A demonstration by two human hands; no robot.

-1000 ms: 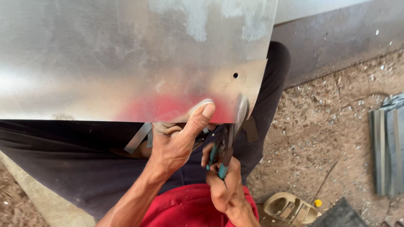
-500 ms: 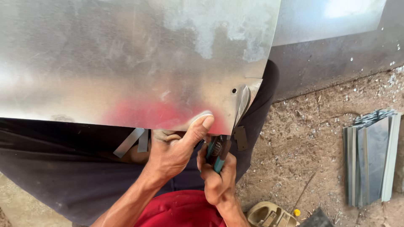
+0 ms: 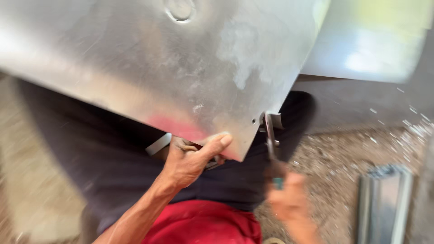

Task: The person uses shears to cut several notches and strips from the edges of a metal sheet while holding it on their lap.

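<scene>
A large sheet of galvanised metal (image 3: 172, 68) fills the upper part of the head view, tilted, with a red reflection near its lower edge. My left hand (image 3: 190, 160) grips that lower edge, thumb on top, fingers underneath. My right hand (image 3: 289, 199) is blurred at the lower right and holds tin snips (image 3: 271, 140) with teal handles. The blades point up at the sheet's lower right corner, beside a small hole. A narrow cut strip (image 3: 159, 143) hangs below the sheet, left of my left hand.
Dark trousers and a red shirt (image 3: 208, 223) lie below the sheet. Folded metal channels (image 3: 384, 203) lie on the gritty ground at the right, with metal scraps scattered about. A second shiny sheet (image 3: 370, 40) sits at the upper right.
The sheet has tilted and swung so its corner points down. My right hand with the snips has moved right, away from my left hand, and is now blurred.
</scene>
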